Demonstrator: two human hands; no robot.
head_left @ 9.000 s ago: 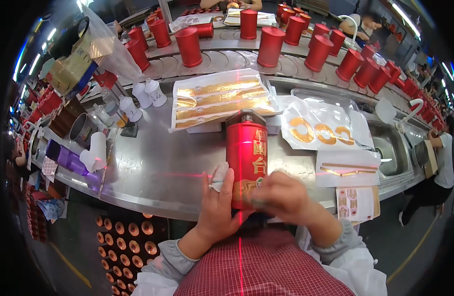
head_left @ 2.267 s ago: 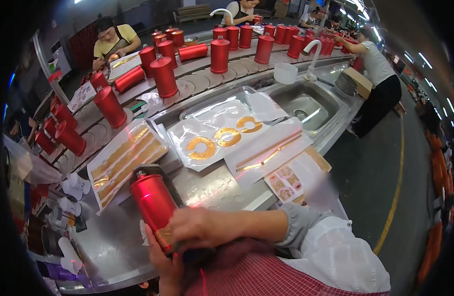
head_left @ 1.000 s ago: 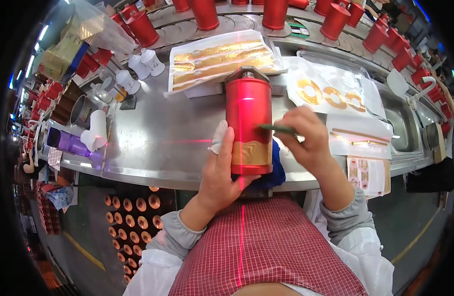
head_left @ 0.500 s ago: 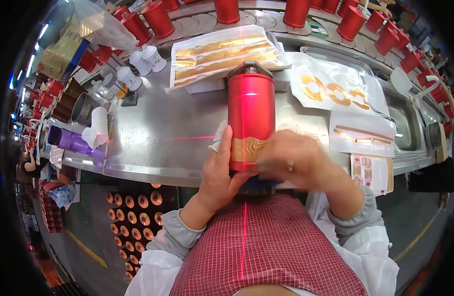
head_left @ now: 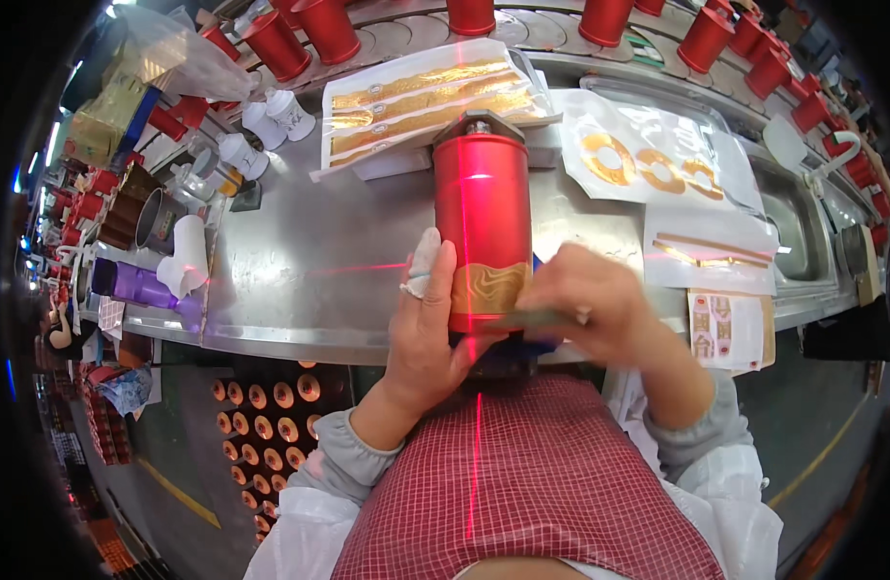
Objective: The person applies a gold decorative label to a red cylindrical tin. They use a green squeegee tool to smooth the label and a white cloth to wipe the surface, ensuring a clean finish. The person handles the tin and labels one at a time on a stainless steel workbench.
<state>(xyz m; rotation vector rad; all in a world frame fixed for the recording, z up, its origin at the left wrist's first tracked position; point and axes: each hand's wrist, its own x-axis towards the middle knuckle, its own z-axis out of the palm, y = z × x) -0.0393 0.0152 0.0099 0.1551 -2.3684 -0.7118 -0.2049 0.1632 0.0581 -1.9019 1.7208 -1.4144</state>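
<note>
A glossy red cylindrical bottle [head_left: 481, 208] lies in front of me with its dark-collared, metal-tipped neck pointing away. Around its near end runs a gold wavy-patterned band [head_left: 490, 288]. My left hand [head_left: 421, 314] grips the bottle's near left side, thumb under the base, with white wrapping on one finger. On the right, my right hand [head_left: 595, 304] is closed on a thin, flat, scraper-like strip [head_left: 544, 317], blurred by motion, whose end is at the bottle's near right edge. Dark blue material partly shows behind the strip.
Gold strip stickers [head_left: 421, 101] lie on a sheet behind the bottle; gold ring stickers [head_left: 607, 159] lie to the right, near a sink [head_left: 798, 227]. White bottles [head_left: 288, 114], a paper roll [head_left: 188, 253] and a purple bottle [head_left: 140, 282] stand or lie left. Red bottles [head_left: 604, 19] line the conveyor.
My right hand has shifted slightly, and the flat strip in it now shows at the bottle's near edge. The view has shifted a little; my left hand keeps its grip.
</note>
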